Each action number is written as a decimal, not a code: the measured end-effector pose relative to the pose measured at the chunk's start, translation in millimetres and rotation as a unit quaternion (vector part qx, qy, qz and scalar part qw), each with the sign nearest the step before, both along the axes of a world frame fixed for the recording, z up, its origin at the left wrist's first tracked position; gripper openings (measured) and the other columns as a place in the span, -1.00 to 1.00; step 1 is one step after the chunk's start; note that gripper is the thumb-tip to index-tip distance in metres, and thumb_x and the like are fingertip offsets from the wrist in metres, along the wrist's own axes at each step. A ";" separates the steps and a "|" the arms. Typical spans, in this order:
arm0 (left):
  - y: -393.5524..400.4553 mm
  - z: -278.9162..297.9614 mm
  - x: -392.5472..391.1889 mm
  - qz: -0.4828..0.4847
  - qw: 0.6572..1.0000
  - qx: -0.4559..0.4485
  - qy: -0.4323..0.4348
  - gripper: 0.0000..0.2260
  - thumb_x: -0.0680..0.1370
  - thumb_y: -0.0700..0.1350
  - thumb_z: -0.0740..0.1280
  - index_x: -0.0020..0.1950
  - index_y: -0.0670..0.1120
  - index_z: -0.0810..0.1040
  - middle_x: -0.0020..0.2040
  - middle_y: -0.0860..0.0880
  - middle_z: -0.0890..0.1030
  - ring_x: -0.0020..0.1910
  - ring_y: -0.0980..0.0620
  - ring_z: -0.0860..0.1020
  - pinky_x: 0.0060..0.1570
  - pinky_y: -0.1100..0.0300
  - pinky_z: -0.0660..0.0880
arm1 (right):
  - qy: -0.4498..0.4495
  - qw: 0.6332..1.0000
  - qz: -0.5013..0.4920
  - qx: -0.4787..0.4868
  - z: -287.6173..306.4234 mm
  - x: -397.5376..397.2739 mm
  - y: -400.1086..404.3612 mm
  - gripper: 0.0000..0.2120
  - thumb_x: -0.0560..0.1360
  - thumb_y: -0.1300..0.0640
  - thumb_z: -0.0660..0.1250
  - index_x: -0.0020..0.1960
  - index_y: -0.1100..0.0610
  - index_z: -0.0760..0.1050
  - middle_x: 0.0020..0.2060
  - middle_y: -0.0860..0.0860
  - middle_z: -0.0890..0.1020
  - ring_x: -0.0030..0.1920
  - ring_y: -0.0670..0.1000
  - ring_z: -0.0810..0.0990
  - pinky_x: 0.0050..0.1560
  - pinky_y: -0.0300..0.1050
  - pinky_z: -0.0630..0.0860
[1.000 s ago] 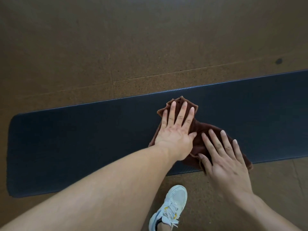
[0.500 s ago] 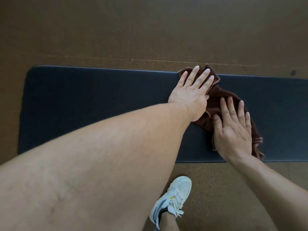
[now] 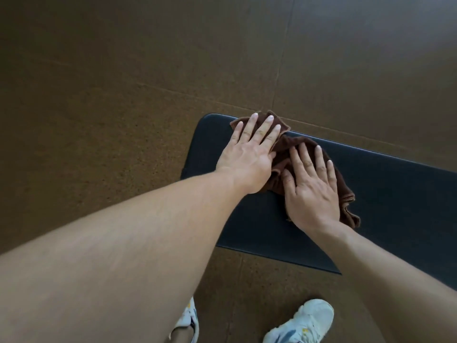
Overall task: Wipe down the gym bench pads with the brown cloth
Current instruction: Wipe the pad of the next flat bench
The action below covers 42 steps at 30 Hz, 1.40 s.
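The dark bench pad (image 3: 395,206) runs from centre to the right edge, its rounded left end in view. The brown cloth (image 3: 286,148) lies crumpled on that left end, with one corner hanging over the far edge. My left hand (image 3: 249,154) presses flat on the cloth's far left part, fingers spread and pointing away from me. Beside it to the right, my right hand (image 3: 311,189) lies flat on the cloth's near part. A fold of cloth sticks out past my right wrist. Both bare forearms cover much of the lower frame.
Brown speckled floor (image 3: 123,95) with thin seams surrounds the pad. My two white shoes (image 3: 304,323) (image 3: 190,320) stand on the floor just short of the pad's near edge.
Both hands have slid the cloth leftward along the pad to its left end. The hands have drawn closer together, and the view has swung so the pad's end sits near centre.
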<state>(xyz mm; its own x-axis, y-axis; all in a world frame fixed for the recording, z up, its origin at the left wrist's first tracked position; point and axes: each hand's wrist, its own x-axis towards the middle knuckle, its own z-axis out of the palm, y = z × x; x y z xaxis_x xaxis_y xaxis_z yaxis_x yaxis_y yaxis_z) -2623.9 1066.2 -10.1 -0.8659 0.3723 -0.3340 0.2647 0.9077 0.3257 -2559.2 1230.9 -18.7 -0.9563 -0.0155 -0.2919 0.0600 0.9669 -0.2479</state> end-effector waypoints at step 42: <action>-57.6 14.5 -0.3 0.124 0.985 -0.103 -0.063 -0.41 0.70 0.16 -0.10 0.62 0.10 -0.37 0.60 0.06 -0.47 0.53 -0.09 -0.52 0.56 -0.06 -0.39 | 0.047 0.969 0.238 -0.054 -6.6 -50.1 -15.5 -0.45 0.74 -0.16 -0.05 0.70 -0.08 0.02 0.67 -0.16 0.02 0.68 -0.05 -0.19 0.67 0.07 -0.19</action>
<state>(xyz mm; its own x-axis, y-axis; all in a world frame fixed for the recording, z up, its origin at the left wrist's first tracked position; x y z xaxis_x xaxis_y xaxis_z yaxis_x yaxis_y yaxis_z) -2624.2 1008.7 4.4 -0.8685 0.0676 -0.4910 -0.0045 0.9895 0.1441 -2609.3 1215.4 -25.3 -0.8558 -0.4862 -0.1767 -0.4135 0.8481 -0.3312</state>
